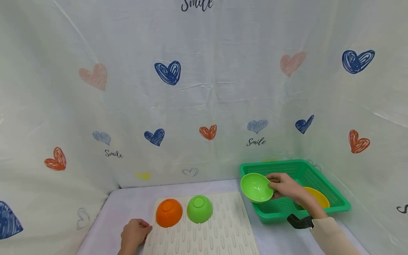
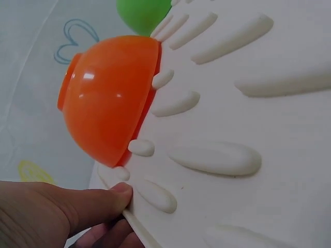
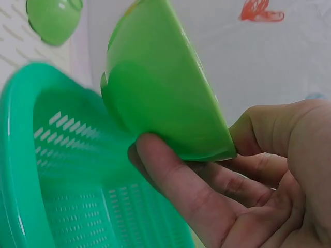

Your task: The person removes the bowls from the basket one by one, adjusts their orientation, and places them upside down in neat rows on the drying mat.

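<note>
A light green bowl (image 1: 256,188) is held tilted over the left part of the green basket (image 1: 342,207); my right hand (image 1: 285,187) pinches its rim, thumb on one side and fingers under the outer wall, as the right wrist view shows. My left hand (image 1: 135,232) pinches the left edge of the white ridged mat (image 1: 223,230) between thumb and fingers. On that mat an orange bowl (image 1: 169,213) lies upside down, close to the left hand. Beside it another light green bowl (image 1: 199,209) rests upside down.
Inside the basket, a yellow bowl (image 1: 317,197) lies at the right, partly behind the right forearm. A white curtain (image 1: 207,106) printed with hearts hangs behind the table (image 1: 111,219). A black band (image 1: 300,222) is on the right wrist.
</note>
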Available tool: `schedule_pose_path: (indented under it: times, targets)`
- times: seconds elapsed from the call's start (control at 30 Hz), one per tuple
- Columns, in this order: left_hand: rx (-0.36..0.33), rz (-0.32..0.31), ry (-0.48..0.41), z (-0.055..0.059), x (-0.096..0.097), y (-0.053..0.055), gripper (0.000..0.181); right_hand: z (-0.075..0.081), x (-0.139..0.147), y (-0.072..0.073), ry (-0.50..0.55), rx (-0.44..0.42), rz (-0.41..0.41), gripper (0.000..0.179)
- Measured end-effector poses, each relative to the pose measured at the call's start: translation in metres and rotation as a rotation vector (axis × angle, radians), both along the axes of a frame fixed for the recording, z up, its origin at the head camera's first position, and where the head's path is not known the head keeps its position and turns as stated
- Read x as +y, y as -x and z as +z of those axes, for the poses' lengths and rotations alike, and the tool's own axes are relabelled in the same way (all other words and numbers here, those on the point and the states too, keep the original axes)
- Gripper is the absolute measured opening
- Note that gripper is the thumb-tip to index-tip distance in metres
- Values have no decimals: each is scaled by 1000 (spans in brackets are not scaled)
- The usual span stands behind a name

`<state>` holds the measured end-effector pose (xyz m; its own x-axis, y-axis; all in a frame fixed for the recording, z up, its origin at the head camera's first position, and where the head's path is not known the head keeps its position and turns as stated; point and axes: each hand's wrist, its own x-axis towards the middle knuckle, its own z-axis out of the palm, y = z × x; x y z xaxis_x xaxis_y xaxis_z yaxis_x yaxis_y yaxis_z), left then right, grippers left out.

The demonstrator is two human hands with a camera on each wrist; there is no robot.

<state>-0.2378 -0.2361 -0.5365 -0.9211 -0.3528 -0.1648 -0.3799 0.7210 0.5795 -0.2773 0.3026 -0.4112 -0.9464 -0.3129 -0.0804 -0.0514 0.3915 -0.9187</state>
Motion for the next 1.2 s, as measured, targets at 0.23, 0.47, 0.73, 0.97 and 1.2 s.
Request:
schedule_pose_path:
  times: [0.23, 0.47, 0.73, 0.97, 1.2]
  targets:
    - [10, -3, 40, 0, 2, -2, 17, 1, -26, -13, 39, 34, 19, 45]
    - [26, -11, 37, -3, -2, -3, 18, -11, -54, -22, 57, 57, 0, 40]
    - [50, -25, 37, -4, -5, -1, 17, -26, -83, -27, 117, 70, 15, 42]
    - [34, 3, 19, 1, -6, -4, 19, -38, -104, -36, 203, 40, 16, 44]
    - [57, 13, 10, -2, -2, -5, 21, -49, -122, -53, 279, -13, -25, 47]
